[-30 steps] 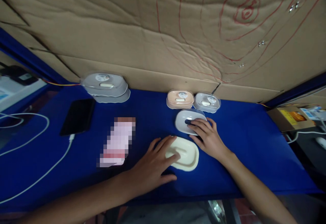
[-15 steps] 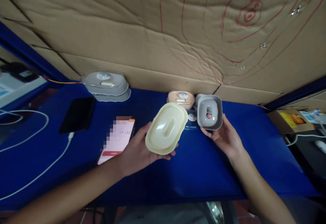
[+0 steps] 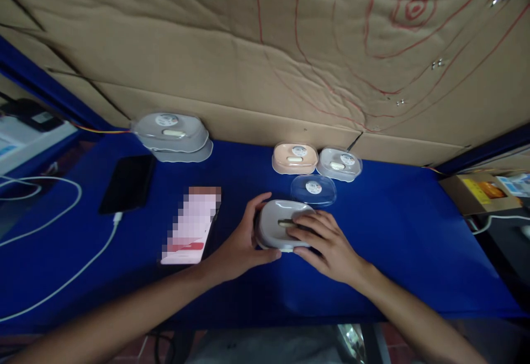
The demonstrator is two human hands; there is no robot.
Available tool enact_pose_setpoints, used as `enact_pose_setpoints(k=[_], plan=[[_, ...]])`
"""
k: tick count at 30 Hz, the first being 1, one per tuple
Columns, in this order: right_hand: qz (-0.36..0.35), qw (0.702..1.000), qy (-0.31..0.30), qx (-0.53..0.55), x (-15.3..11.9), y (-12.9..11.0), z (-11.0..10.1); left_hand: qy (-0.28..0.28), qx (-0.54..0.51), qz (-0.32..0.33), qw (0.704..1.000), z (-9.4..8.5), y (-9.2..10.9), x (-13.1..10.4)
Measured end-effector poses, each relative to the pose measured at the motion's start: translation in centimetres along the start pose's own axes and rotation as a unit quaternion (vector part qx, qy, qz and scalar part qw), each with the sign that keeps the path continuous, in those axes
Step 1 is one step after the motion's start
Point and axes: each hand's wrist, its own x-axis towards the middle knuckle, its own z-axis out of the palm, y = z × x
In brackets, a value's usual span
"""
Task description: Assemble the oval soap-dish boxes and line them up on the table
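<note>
A grey soap dish point(image 3: 271, 215) with a slot in its floor is at the front middle of the table. A thin pale strip, seemingly the cream tray point(image 3: 287, 250), shows under its front edge. My left hand point(image 3: 244, 239) is wrapped round the dish's left side, thumb at the front and fingers behind. My right hand point(image 3: 325, 239) grips the right side, with fingertips inside near the slot and the thumb at the front rim. Just behind the dish lies a clear lid point(image 3: 323, 190) with a round sticker.
A peach soap dish point(image 3: 284, 159) and a grey lidded soap dish point(image 3: 327, 157) stand by the cardboard wall point(image 3: 207, 66). Stacked grey dishes point(image 3: 174, 143) are at back left. A lit phone point(image 3: 192, 226) and a black phone point(image 3: 127, 184) with a white cable point(image 3: 93, 275) lie left.
The grey dish has come left and down from the right, onto the cream tray, which was held apart in my left hand. Both hands are now together on the dish.
</note>
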Motion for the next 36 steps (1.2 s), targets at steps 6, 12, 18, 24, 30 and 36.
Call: enact_pose_setpoints(k=[6,12,18,24,30,36], plan=[[-0.008,1.000,-0.026,0.003,0.1,1.3,0.1,0.028,-0.196,-0.125,0.972,0.1,1.3,0.2],[-0.058,0.996,-0.053,-0.028,0.0,1.9,0.0,0.048,-0.298,-0.161,0.940,0.0,1.2,0.6],[0.064,0.997,0.011,-0.049,-0.3,5.4,0.3,0.052,-0.288,-0.144,0.945,-0.5,1.9,0.7],[0.174,0.980,0.071,-0.071,-0.1,7.8,-0.3,0.051,-0.267,-0.140,0.952,-0.6,2.1,0.8],[0.133,0.983,0.104,0.074,-0.2,2.9,0.8,0.033,-0.245,-0.083,0.965,0.0,1.8,0.5],[0.019,0.998,0.060,-0.009,-0.4,1.6,1.4,-0.029,-0.216,-0.070,0.973,0.1,1.0,0.3]])
